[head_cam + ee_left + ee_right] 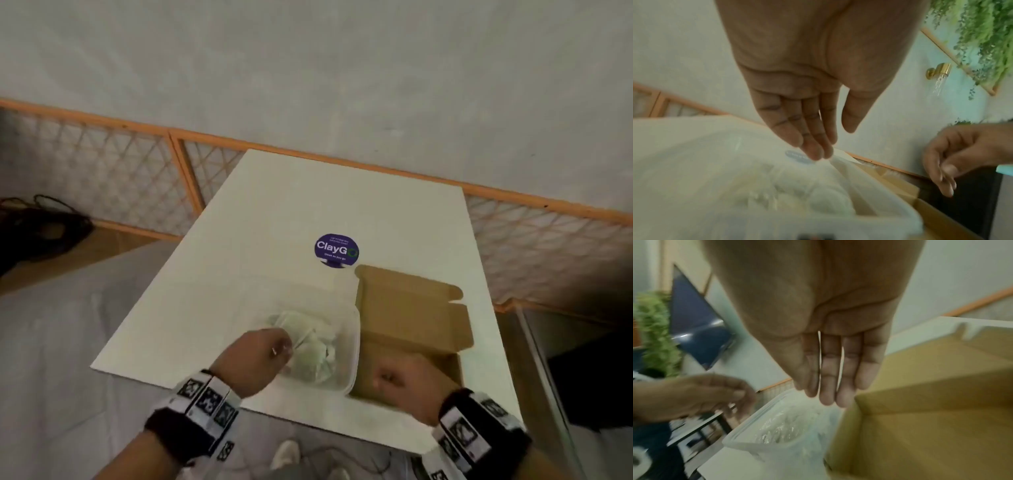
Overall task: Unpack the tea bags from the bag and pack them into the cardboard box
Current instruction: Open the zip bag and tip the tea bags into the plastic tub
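Here, step: the tea bags have to come out of the bag and go into the box; none shows in the box yet.
Left hand (807, 100): fingers straight, tips over the bag (308, 346), holding nothing I can make out.
Right hand (830, 344): fingers straight in its wrist view, empty, over the near left corner of the box (411, 329).
Bag: clear, crumpled, lying in a shallow tub (354, 363) on the worktop (274, 212), touching the box's left wall.
Tea bags (317, 353): pale, blurred, inside the bag.
Doing it well: probably pin the bag's mouth with one hand, draw bags out with the other, and lay them flat.
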Demonstrator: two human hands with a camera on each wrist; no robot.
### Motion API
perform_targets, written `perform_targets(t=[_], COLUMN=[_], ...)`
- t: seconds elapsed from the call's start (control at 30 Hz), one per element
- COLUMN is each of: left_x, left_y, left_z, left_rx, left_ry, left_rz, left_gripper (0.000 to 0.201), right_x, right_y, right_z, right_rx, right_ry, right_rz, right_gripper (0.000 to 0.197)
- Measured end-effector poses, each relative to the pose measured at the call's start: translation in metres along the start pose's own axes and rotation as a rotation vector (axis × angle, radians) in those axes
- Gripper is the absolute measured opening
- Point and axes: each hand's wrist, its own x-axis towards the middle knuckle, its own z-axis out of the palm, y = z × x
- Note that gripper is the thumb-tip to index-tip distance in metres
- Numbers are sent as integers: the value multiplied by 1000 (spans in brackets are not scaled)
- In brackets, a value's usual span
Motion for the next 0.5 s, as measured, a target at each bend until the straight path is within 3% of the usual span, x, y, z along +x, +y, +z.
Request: perform_targets(t=[0.07, 0.27, 0.4, 0.5], left_x=[24, 54, 53, 51], left_y=[-7, -44, -61, -71], left_z=[-1, 33, 44, 50], left_rx=[130, 462, 483, 436], left_ry=[87, -58, 47, 155], left_rz=[-15, -59, 41, 119], left_gripper=[22, 35, 37, 37], right_x=[29, 100, 110, 112], right_y=[-17, -33, -27, -23], right_z=[-2, 36, 54, 56], right_rx=[-69, -411, -355, -369], right_ry=[101, 104, 144, 106], right_rz=[-83, -264, -279, -202], right_gripper=[20, 39, 52, 79])
